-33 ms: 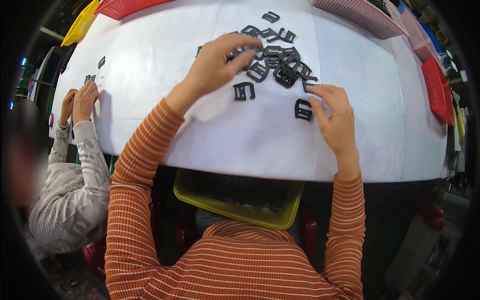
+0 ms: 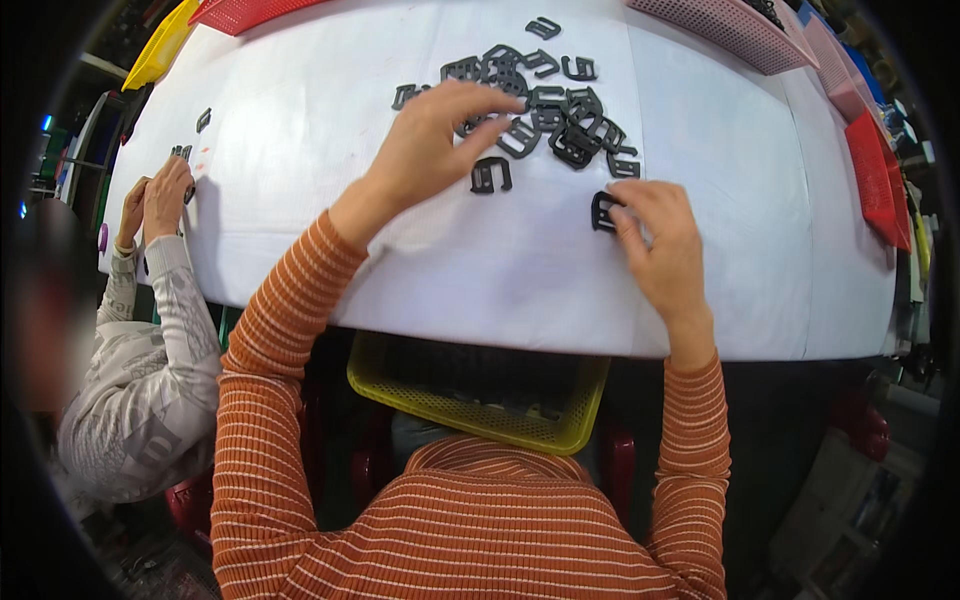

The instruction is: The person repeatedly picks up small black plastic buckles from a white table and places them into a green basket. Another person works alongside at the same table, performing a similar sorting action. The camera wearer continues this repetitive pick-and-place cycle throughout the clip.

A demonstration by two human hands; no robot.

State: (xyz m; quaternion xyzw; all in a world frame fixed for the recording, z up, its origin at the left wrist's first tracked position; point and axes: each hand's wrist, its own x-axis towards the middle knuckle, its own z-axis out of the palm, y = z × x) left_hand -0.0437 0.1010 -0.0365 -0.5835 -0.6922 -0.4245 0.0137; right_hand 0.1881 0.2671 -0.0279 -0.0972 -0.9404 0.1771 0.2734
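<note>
A loose pile of black plastic buckles (image 2: 572, 140), flat frames with slots and some with an open side, lies on the white table. My left hand (image 2: 425, 135) is over the pile's left part, thumb and forefinger apart with nothing seen between them; its other fingers are partly hidden. Nearer me, my right hand (image 2: 665, 245) pinches the right edge of a single black buckle (image 2: 602, 211) at the tabletop. One separate buckle (image 2: 490, 176) rests between my hands, and another buckle (image 2: 623, 167) lies just beyond my right fingers.
A yellow perforated basket (image 2: 470, 428) sits below the table's near edge, against my body. Red (image 2: 876, 185) and pink baskets (image 2: 725, 32) line the right and far sides. At left, a co-worker's hands (image 2: 165, 200) handle small dark parts on the same table.
My right fingers have come over the near buckle's right edge, where the thumb was only beside it before. My left hand has shifted slightly, uncovering more buckles at the pile's left.
</note>
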